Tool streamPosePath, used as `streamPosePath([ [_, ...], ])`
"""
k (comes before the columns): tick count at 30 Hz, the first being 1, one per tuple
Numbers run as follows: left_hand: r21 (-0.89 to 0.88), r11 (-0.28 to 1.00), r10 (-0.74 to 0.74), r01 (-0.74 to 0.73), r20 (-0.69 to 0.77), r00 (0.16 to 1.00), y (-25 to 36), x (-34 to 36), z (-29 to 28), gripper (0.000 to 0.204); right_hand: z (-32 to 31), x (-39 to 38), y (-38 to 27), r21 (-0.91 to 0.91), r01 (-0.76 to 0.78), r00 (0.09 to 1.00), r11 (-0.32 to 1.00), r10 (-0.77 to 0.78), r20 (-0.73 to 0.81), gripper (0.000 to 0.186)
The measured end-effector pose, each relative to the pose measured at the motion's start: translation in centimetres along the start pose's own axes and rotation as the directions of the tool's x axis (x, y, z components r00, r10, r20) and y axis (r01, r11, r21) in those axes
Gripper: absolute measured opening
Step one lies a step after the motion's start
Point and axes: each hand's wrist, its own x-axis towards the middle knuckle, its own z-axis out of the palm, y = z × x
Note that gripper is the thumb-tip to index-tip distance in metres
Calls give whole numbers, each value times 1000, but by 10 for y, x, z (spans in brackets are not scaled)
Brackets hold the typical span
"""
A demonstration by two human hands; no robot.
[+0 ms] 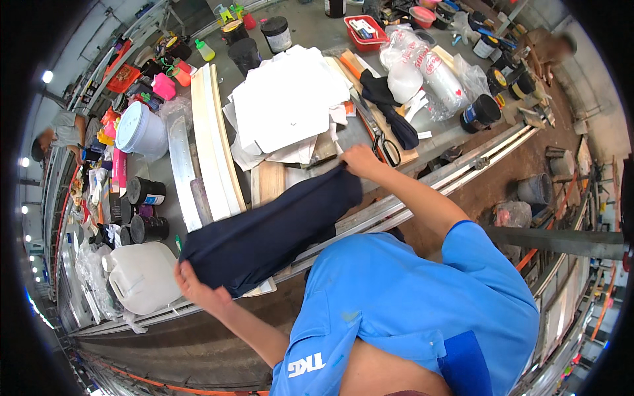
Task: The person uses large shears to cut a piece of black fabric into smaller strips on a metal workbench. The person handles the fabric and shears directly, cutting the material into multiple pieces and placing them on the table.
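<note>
A long dark navy cloth (271, 234) is stretched at a slant across the near edge of the table (300, 168). My right hand (356, 160) pinches its upper right corner, beside a pair of black-handled scissors (389, 148). My left hand (201, 290) holds the lower left end, next to a translucent white jug (142, 277). Beyond the cloth lie a pile of white sheets (284, 99), long pale wooden strips (208, 132) and a bare board (267, 181), partly covered by the cloth.
Black tubs (148, 228), a white bucket (139, 129), a red basket (373, 43) and plastic-wrapped items (436, 79) surround the work area. A metal rail (489, 155) runs along the table's edge. Other people (63, 132) (551, 49) are at the far left and upper right.
</note>
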Motion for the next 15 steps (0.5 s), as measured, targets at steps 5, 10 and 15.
streamPosePath([
  [5,50,977,212,-206,-161,964,28,16,-57,33,-64,14,-42,414,480,794,774,-183,-579,22],
  [10,-45,950,309,-308,18,951,70,45,-84,29,-222,1,-48,719,317,874,619,-485,32,25],
  [15,-229,883,438,-410,89,894,127,22,-63,26,-314,-69,-25,832,432,780,347,-608,-151,31],
])
